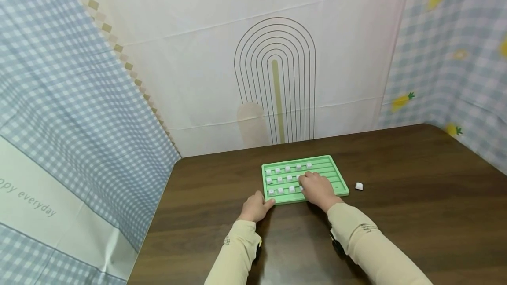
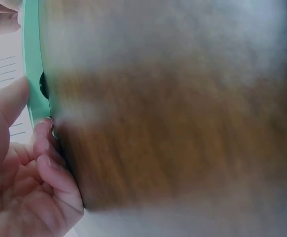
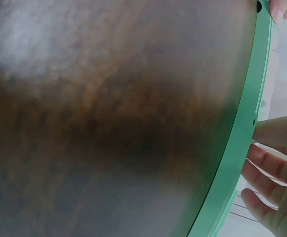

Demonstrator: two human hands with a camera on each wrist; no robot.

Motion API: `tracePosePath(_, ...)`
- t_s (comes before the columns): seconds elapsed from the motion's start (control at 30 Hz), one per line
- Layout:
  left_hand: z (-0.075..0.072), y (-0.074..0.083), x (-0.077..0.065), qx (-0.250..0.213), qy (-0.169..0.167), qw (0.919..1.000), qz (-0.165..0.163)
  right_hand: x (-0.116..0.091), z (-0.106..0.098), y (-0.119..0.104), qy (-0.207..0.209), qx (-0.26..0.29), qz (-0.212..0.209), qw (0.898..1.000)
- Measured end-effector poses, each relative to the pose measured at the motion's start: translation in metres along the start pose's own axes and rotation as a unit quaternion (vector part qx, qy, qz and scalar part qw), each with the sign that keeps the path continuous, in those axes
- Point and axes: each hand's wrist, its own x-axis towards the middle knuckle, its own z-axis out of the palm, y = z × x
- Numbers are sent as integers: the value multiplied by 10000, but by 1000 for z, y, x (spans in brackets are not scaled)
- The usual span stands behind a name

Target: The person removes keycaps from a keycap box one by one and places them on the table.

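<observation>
On the far left, a blue-and-white checked cloth (image 1: 59,78) is hanging beside the dark brown wood-grain table (image 1: 396,219). My left hand (image 1: 255,208) is gripping the near left corner of a light-green, plastic-looking rectangular tray (image 1: 332,180), my thumb lying over the rim and my fingers bending against its outer side. The tray is lying flat on the table, its long ridges running left to right. Small white cube-like blocks (image 1: 289,178) are standing in three rows, mostly over its left and middle parts. If my left grip were slackening, I judge, the tray could be sliding under a push and the blocks could be tipping.

Further right, my right hand (image 1: 317,189) is reaching over the near rim, its fingers partly bent and lying at the blocks in the middle row; I cannot tell whether they are pinching one. With the blocks sitting so close, a fingertip or the heel of my hand could be knocking a neighbour askew. On the right, a loose white block (image 1: 359,186) is lying on the table just beside the tray; a careless sweep of my right arm could be pushing it away.
</observation>
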Motion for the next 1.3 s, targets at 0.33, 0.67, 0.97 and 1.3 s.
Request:
tracePosePath(0.33, 0, 2, 1, -27, -132, 9999, 26, -13, -18, 35, 69, 498, 329, 9982)
tracePosePath(0.67, -3, 0, -1, -29, -127, 9999, 20, -51, -45, 103, -45, 594, 1115, 9920)
tracePosePath(0.97, -5, -1, -1, 30, -76, 9999, 112, -80, -39, 127, -655, 653, 1471, 9848)
tracePosePath(1.3, -2, 3, -1, -147, -12, 9999, -8, -80, -37, 131, -690, 650, 1384, 9858)
